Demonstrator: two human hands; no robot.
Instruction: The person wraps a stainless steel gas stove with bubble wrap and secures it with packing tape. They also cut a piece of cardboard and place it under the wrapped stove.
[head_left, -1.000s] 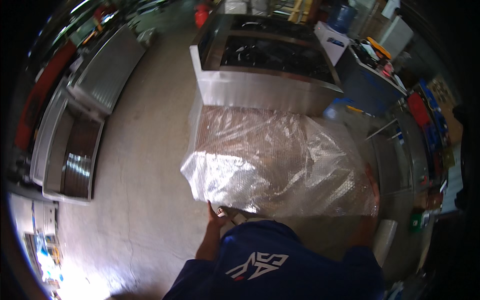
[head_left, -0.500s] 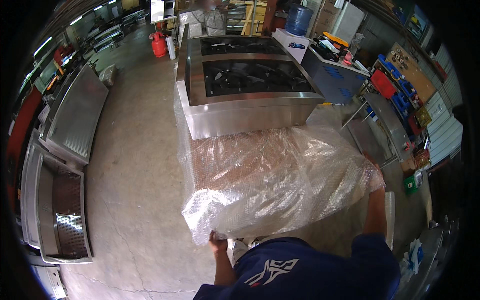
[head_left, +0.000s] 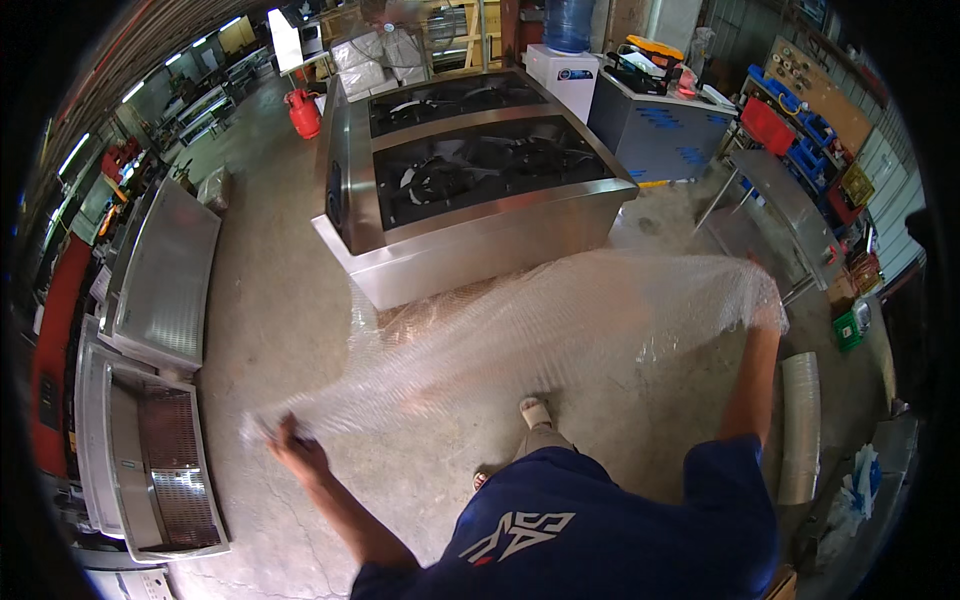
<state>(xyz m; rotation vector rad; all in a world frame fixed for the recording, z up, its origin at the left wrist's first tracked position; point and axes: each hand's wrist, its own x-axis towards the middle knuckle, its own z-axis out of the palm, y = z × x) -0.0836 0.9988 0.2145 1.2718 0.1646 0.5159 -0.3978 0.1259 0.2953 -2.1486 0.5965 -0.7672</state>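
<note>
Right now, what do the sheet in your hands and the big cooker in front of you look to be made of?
The sheet looks like clear plastic bubble wrap: see-through, crinkled, with a dotted texture. The left hand and right hand hold it spread. The cooker looks like brushed stainless steel: grey, dull sheen, folded edges. Its burner grates look like dark cast metal.

Bright, even daylight fills the workshop, with ceiling strip lights glowing far beyond the left hand's fingers (head_left: 285,440). Glare streaks the steel stove (head_left: 470,190). The bubble wrap (head_left: 560,320) is motion-blurred. Fisheye bending and black vignetting frame the edges.
</note>
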